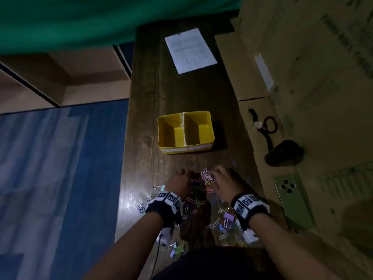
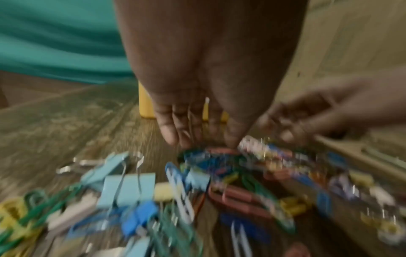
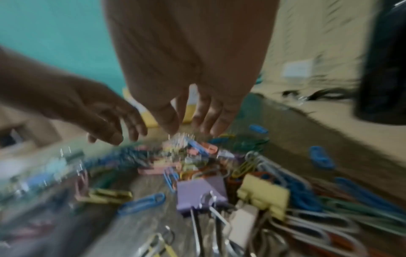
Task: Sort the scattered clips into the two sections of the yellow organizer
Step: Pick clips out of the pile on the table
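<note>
Both hands hung over the clips (image 1: 201, 190) on the table (image 1: 177, 93): the left hand (image 1: 178, 181), fingers loosely spread and holding nothing, hovered at the pile's left edge, while the right hand (image 1: 220, 179) reached its fingertips (image 3: 169, 125) down onto the heap's top, though blur hid whether they pinched any. Straight ahead of both hands, well apart, stood the yellow organizer (image 1: 185, 149), its two sections empty side by side, the left nearer the left hand.

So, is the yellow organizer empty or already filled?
Empty: in the head view both sections of the yellow organizer show only bare yellow floor.
</note>
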{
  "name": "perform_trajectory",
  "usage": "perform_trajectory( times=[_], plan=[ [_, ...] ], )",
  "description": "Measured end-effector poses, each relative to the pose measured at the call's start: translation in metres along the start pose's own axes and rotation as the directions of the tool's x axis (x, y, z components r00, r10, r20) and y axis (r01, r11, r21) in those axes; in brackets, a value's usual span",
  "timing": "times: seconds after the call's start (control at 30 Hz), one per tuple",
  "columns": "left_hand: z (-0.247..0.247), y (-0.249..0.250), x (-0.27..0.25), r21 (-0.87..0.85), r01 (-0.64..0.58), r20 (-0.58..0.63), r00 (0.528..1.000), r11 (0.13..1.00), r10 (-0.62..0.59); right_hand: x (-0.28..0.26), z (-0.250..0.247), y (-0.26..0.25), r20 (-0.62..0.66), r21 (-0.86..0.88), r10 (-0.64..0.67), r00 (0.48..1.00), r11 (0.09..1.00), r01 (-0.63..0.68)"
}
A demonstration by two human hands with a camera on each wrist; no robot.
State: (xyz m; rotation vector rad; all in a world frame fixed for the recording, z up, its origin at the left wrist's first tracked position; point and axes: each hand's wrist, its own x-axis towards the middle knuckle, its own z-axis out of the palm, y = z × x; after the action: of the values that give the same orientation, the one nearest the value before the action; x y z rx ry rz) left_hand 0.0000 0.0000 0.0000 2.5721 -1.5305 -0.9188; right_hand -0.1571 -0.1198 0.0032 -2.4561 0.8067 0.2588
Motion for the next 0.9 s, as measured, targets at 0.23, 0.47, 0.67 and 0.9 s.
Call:
perform_trajectory(
  times=[0.23,0.47,0.67,0.9],
  plan=[
    [0.020,-0.017,-0.006,0.087,-0.029,-0.017,0.999,0.996,0.031,0.013,0.025,-0.011,0.092,-0.157,0.001,0.996,0.987,0.013],
    [0.010,-0.041,-0.005,-0.330,0.007,-0.114,0.992,0.944,-0.047,-0.010,0.024,0.006,-0.024,0.005,0.173,0.985,0.985,-0.173],
    [-0.008,-0.043,0.000,-0.488,-0.048,-0.173,0.984,0.871,-0.042,-0.027,0.025,0.018,-0.102,0.111,0.262,0.960,0.962,-0.251],
    [-0.013,-0.020,0.012,-0.663,0.064,0.034,0.998,0.746,-0.056,-0.010,0.024,0.004,-0.086,-0.076,0.236,0.968,0.967,-0.243]
  ],
)
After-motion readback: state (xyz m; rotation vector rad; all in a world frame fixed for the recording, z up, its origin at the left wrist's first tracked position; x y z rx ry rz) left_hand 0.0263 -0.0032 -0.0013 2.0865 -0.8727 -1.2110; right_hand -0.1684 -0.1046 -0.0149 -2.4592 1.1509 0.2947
